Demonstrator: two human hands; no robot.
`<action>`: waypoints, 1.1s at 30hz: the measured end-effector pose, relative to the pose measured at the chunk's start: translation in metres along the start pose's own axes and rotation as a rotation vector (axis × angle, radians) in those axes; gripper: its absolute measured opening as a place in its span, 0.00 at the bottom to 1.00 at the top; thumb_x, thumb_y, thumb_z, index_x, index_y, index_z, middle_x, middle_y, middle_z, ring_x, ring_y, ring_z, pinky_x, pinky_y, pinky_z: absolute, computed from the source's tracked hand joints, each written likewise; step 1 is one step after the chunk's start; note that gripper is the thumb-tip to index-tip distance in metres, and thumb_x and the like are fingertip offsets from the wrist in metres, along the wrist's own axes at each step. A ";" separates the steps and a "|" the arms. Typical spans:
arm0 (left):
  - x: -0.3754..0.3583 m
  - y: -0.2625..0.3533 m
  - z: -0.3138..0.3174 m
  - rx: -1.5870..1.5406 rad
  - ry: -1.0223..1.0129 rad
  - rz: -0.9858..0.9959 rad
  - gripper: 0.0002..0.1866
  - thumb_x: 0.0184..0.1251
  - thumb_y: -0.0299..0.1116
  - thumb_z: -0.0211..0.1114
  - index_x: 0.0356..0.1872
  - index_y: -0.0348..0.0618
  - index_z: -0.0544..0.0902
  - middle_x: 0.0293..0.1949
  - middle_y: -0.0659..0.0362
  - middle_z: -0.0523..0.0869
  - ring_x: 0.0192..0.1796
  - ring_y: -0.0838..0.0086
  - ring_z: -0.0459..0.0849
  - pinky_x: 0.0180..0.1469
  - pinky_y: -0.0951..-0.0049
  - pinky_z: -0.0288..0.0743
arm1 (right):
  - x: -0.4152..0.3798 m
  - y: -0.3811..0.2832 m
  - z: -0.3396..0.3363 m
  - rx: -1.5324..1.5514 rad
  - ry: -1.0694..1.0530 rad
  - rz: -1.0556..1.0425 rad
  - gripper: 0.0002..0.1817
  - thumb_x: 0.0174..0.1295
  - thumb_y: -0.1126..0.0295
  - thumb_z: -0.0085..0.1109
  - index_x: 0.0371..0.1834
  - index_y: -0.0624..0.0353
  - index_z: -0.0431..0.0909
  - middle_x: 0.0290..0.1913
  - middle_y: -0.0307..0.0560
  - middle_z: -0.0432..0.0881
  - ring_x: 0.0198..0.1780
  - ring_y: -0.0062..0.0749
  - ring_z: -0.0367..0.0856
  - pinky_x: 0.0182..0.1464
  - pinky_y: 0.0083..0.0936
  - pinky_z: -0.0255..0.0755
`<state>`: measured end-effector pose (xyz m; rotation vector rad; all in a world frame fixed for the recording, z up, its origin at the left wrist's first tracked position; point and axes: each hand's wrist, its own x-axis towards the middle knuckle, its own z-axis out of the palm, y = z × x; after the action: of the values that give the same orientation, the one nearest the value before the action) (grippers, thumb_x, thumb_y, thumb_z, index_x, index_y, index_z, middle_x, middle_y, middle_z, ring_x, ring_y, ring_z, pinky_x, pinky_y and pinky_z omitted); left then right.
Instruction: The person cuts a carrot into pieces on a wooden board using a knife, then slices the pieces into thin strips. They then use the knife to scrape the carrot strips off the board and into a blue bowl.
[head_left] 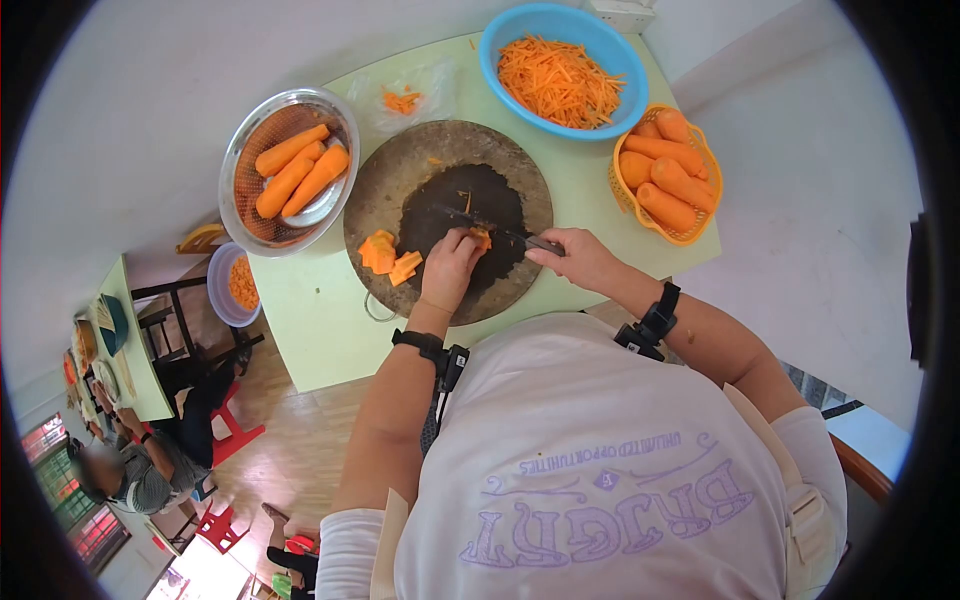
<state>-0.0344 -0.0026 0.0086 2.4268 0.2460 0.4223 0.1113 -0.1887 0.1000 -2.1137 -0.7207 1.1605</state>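
table (330, 330): board (380, 190) by near edge. blue bowl (487, 62), far right corner; steel bowl (228, 185), left edge; basket (684, 238), right edge. right hand (585, 260) clenched round knife (545, 245) (blade beside piece, contact unclear). left hand (452, 265) pinching piece (481, 240) mid-board. chunks (378, 252), board's left edge.

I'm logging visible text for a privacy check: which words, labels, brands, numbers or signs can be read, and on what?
"UNLIMITED OPPORTUNITIES", on the shirt.
Large lettering on the same shirt: too stylised to read surely.
Left wrist device and right wrist device: marks too small to read.
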 end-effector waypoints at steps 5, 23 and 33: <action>-0.003 -0.003 -0.003 -0.035 0.021 0.016 0.09 0.56 0.26 0.69 0.39 0.43 0.82 0.43 0.56 0.81 0.42 0.59 0.84 0.43 0.65 0.80 | 0.001 -0.001 -0.005 -0.040 -0.009 0.004 0.21 0.65 0.53 0.62 0.40 0.64 0.82 0.27 0.52 0.80 0.30 0.39 0.78 0.37 0.33 0.72; 0.000 0.002 -0.009 0.043 -0.032 0.078 0.13 0.55 0.27 0.70 0.42 0.44 0.80 0.45 0.56 0.81 0.45 0.58 0.82 0.47 0.63 0.77 | 0.001 0.003 -0.004 -0.025 -0.022 0.006 0.22 0.66 0.52 0.61 0.40 0.65 0.82 0.28 0.52 0.81 0.30 0.39 0.78 0.37 0.33 0.72; 0.007 0.004 -0.007 0.004 -0.042 0.068 0.09 0.55 0.28 0.71 0.37 0.43 0.83 0.42 0.55 0.82 0.42 0.59 0.84 0.44 0.64 0.79 | -0.001 -0.001 -0.006 0.008 -0.057 0.072 0.22 0.66 0.52 0.60 0.41 0.64 0.82 0.27 0.51 0.81 0.29 0.37 0.77 0.36 0.32 0.71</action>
<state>-0.0301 0.0005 0.0176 2.4501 0.1469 0.4013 0.1164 -0.1904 0.1038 -2.1228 -0.6696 1.2640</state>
